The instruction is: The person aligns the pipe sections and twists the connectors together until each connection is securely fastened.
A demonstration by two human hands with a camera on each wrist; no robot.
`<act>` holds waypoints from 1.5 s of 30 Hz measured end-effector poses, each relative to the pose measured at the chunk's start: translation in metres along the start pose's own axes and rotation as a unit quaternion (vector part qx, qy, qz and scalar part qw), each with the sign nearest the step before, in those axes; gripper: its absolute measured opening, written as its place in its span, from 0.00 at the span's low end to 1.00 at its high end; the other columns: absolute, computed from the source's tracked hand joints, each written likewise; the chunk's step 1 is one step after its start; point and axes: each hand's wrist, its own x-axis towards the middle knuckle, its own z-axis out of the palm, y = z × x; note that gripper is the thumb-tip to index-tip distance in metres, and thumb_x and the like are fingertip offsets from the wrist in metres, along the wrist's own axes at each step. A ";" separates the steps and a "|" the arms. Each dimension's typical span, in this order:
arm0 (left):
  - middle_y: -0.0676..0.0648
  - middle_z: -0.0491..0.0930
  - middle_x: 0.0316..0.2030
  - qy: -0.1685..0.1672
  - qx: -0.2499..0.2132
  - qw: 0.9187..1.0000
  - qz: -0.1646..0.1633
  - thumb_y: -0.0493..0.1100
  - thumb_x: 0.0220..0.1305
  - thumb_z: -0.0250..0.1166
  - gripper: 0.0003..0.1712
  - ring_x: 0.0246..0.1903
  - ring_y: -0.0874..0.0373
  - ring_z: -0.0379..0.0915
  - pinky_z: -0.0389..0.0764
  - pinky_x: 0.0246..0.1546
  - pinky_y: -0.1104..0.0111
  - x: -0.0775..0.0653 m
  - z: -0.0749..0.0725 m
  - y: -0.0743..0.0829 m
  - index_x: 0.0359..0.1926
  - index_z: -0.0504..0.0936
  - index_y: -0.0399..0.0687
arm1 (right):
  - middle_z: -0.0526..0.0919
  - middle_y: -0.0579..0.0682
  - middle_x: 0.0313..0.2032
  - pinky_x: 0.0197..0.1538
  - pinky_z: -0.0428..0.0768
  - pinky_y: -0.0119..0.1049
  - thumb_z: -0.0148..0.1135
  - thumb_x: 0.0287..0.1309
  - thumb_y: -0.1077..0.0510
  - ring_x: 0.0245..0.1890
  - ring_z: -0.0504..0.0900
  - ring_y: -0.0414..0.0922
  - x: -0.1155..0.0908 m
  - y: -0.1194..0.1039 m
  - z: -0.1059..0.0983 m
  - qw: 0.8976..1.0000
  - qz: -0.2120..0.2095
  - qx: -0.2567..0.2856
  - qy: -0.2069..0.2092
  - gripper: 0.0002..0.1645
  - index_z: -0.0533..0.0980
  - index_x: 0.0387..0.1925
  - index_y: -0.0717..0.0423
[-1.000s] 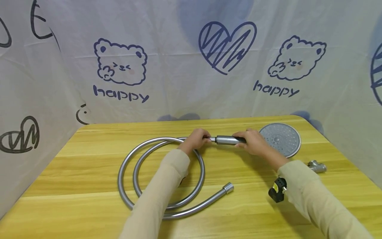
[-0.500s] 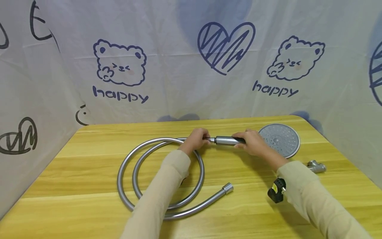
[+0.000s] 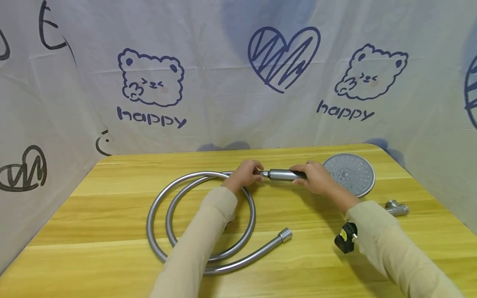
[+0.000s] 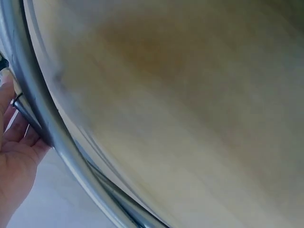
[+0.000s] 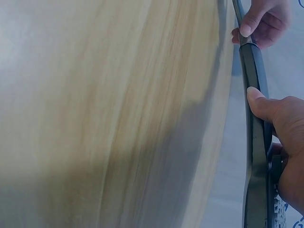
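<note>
A silver hand shower head point(image 3: 349, 174) lies toward the table's right rear, its round nozzle face turned up. My right hand point(image 3: 314, 177) grips its grey handle point(image 3: 281, 175), thumb along the side in the right wrist view. At the handle's end, my left hand point(image 3: 246, 173) pinches the metal end fitting point(image 3: 263, 174) of a shower hose; fitting and handle meet there. The grey hose point(image 3: 150, 223) lies coiled in loops under my left forearm. Its other end, a silver connector nut point(image 3: 285, 234), rests loose on the wood. In the left wrist view the hose point(image 4: 57, 128) crosses before my fingers.
A small chrome tee-shaped fitting point(image 3: 396, 207) lies on the wooden table point(image 3: 93, 231) beyond my right forearm. A black wrist camera point(image 3: 345, 237) hangs under the right sleeve. White printed cloth point(image 3: 216, 103) stands behind and at both sides.
Both hands stay at the joint between handle and hose, with only slight finger movement at the left hand. The shower head, hose loops and tee fitting have not moved.
</note>
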 end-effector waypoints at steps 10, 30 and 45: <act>0.66 0.81 0.31 0.017 0.030 0.996 0.085 0.66 0.56 0.58 0.13 0.30 0.70 0.74 0.76 0.33 0.73 0.112 0.120 -0.179 0.35 0.82 0.71 | 0.83 0.58 0.37 0.33 0.72 0.42 0.67 0.50 0.59 0.29 0.73 0.48 0.001 -0.001 -0.002 1.000 -0.005 -0.006 -0.003 0.22 0.78 0.48 0.60; 0.65 0.78 0.27 0.033 0.007 0.998 0.055 0.71 0.48 0.61 0.18 0.28 0.69 0.72 0.75 0.30 0.75 0.095 0.105 -0.156 0.30 0.80 0.68 | 0.83 0.58 0.37 0.33 0.72 0.43 0.67 0.50 0.59 0.30 0.73 0.48 0.000 -0.002 -0.002 1.000 -0.001 -0.014 -0.003 0.22 0.78 0.49 0.60; 0.42 0.79 0.30 0.006 -0.019 0.999 -0.044 0.38 0.54 0.68 0.10 0.29 0.59 0.68 0.72 0.31 0.73 -0.042 -0.044 0.070 0.34 0.78 0.35 | 0.83 0.58 0.37 0.33 0.71 0.42 0.67 0.50 0.60 0.29 0.72 0.48 0.000 -0.001 -0.002 1.000 -0.006 -0.010 0.004 0.21 0.78 0.48 0.61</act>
